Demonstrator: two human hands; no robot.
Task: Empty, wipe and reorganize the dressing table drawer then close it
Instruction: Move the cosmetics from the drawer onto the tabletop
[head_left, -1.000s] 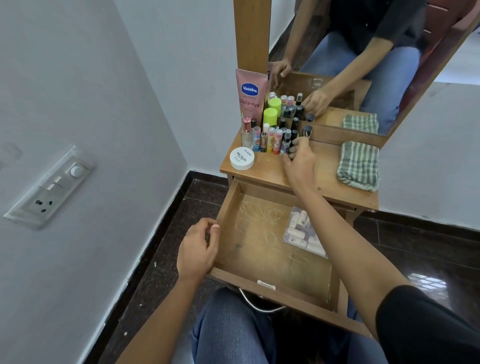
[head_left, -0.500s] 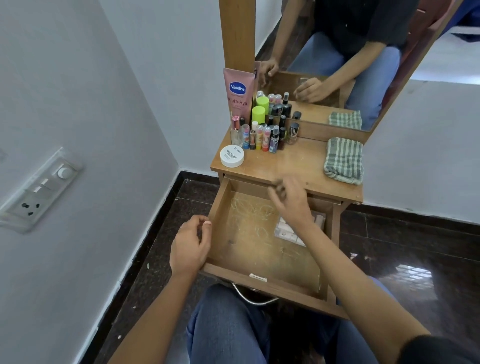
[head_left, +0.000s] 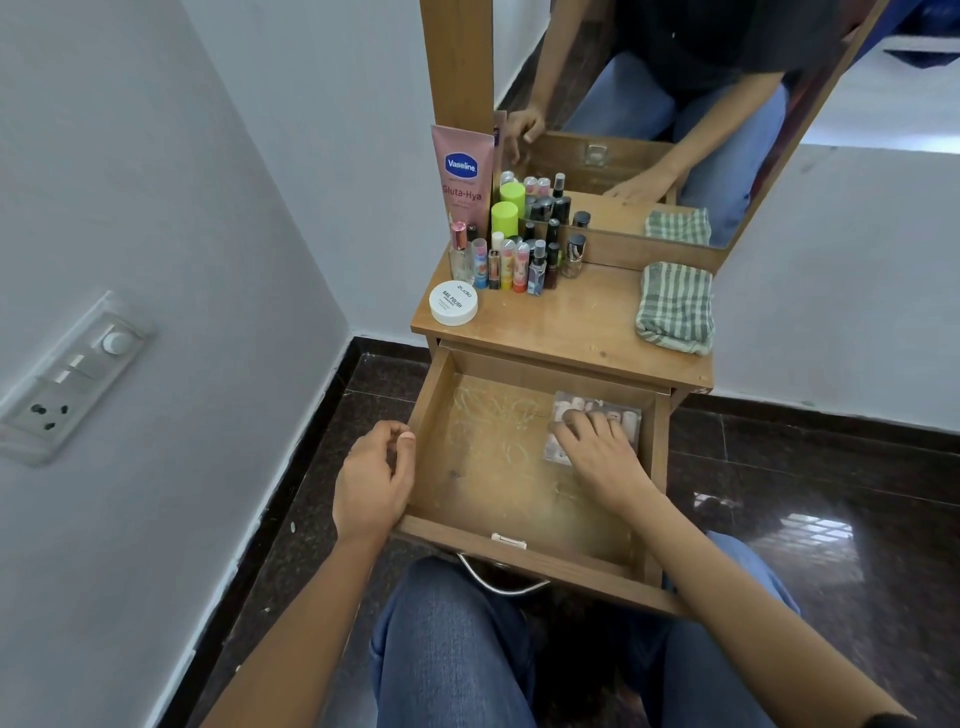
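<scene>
The wooden drawer (head_left: 519, 558) of the dressing table (head_left: 571, 327) is pulled out over my knees. Its bare bottom shows pale scratch marks. A clear plastic box (head_left: 597, 408) of small pale items lies at its back right. My right hand (head_left: 597, 457) is down in the drawer on that box, fingers bent over its top and thumb at its left edge. My left hand (head_left: 371, 478) sits against the outside of the drawer's left wall, fingers loosely curled and holding nothing. A folded green-striped cloth (head_left: 675, 306) lies on the tabletop at the right.
Several small bottles and lip balms (head_left: 519, 265), a pink Vaseline tube (head_left: 462, 176) and a white nail-polish jar (head_left: 453, 302) crowd the tabletop's back left. A mirror (head_left: 675, 104) stands behind. A wall with a switch panel (head_left: 67, 379) is at the left.
My right hand left the bottles on the tabletop, came back and dropped into the drawer onto the clear box. My left hand stayed beside the drawer's left wall.
</scene>
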